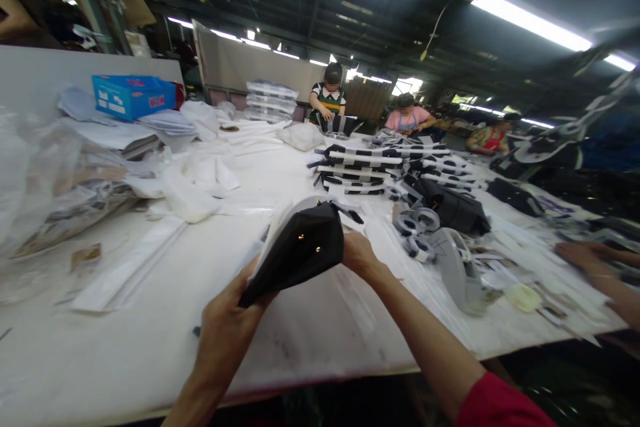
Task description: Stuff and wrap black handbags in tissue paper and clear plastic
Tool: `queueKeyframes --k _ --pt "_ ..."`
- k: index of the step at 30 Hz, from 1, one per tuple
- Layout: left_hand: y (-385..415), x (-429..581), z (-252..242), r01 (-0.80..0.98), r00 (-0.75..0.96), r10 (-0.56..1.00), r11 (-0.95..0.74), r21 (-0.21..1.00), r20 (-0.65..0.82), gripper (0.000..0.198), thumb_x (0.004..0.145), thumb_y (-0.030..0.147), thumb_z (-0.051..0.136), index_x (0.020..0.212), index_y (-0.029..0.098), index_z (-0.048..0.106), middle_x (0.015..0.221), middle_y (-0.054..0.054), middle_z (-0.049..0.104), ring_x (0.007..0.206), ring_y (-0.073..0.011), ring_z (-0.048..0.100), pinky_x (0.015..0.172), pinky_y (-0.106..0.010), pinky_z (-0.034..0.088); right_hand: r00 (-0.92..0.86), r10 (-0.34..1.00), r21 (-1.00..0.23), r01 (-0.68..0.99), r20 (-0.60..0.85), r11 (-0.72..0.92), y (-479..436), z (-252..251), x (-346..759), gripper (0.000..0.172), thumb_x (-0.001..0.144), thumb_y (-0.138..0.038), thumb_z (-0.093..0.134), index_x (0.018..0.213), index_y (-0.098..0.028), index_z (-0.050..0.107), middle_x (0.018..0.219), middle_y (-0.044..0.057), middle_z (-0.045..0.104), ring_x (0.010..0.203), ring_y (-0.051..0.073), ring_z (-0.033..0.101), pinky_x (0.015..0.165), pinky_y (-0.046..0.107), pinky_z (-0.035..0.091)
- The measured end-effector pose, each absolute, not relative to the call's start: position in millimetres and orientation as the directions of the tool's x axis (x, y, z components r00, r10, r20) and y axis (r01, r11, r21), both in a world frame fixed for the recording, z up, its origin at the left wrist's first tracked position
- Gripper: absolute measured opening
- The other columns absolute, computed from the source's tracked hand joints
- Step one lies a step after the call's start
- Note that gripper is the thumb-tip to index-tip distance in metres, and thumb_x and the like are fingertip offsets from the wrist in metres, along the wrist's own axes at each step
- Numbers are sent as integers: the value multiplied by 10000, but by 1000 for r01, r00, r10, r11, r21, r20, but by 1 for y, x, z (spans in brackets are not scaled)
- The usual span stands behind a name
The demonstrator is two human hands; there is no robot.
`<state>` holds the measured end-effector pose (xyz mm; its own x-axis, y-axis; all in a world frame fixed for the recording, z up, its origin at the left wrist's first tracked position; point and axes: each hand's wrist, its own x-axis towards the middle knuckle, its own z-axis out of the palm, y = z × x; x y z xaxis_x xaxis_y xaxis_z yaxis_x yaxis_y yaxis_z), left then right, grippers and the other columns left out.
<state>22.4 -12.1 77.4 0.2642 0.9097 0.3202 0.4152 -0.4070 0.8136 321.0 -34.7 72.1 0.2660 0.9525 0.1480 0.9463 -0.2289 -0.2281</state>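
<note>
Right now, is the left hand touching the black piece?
Touching. The head view shows the left hand gripping the black piece at its lower-left corner, with no gap between them.

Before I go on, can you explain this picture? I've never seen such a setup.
There's no machine: these are a person's bare hands, seen from a camera worn on their head, looking forward and down. The left hand has its grip on a black piece with two gold-coloured studs; the right hand is at its other side, fingers hidden. The white table bears a long white strip and, farther back, black-and-white stacks; a blue box stands back left. Other people are farther off; another person's hands show at right.
</note>
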Motion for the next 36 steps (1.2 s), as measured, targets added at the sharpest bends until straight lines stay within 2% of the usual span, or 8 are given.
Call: queueKeyframes --k 4,10,15,20,24,27,33,36 --pt "-9 20 81 410 235 927 -368 834 293 467 748 541 634 1073 212 699 796 35 749 770 -213 707 779 -249 551 248 951 -241 950 185 -201 -86 57 322 192 916 -290 581 1018 -228 732 1112 81 730 1064 244 668 946 390 500" --pt "-10 22 81 452 255 919 -389 803 301 479 780 522 622 1142 212 676 913 26 764 821 -212 718 800 -246 553 48 997 -261 965 68 -29 -158 12 295 616 926 -377 556 1486 -168 408 1545 137 365 1454 296 289 1177 563 250" --pt "-26 37 54 473 362 714 -695 541 600 443 881 265 547 1321 245 587 1192 -24 716 1043 -210 694 880 -269 553 202 976 -282 944 79 -172 -176 -9 238 701 898 -403 599 1509 -142 374 1567 148 306 1460 360 246 1179 603 218" --pt "-52 54 18 422 603 310 -906 35 735 548 869 9 395 1335 228 582 1291 -76 660 1121 -194 658 979 -324 526 267 963 -393 889 32 -233 -212 4 206 675 803 -423 712 1421 -226 526 1422 146 540 1308 420 480 1094 581 363" --pt "-59 59 14 425 686 271 -903 -69 675 516 892 14 391 1333 200 584 1302 -98 649 1123 -210 653 982 -350 531 38 989 -606 787 -141 -117 -236 62 217 394 830 -470 670 1186 -304 708 1205 40 706 1087 297 649 932 357 506" --pt "-58 60 13 418 704 252 -903 -101 664 509 909 21 373 1341 196 577 1306 -114 644 1126 -221 651 971 -364 540 136 972 -720 655 -189 -232 -224 114 237 276 898 -414 547 873 -249 767 818 -8 748 773 199 672 672 241 499" --pt "-60 60 1 430 692 242 -895 -118 680 498 930 55 396 1384 204 536 1349 -121 613 1199 -228 610 1026 -372 501 360 933 -557 771 -18 -308 -122 149 283 256 878 -361 571 810 -174 734 759 7 716 781 176 655 700 235 458" --pt "-61 61 -1 436 687 245 -892 -119 684 490 934 53 388 1375 199 543 1336 -120 623 1197 -224 610 1020 -362 501 407 902 -386 816 -144 -430 -63 129 298 185 859 -285 609 818 -164 743 755 33 732 776 177 682 709 232 475"
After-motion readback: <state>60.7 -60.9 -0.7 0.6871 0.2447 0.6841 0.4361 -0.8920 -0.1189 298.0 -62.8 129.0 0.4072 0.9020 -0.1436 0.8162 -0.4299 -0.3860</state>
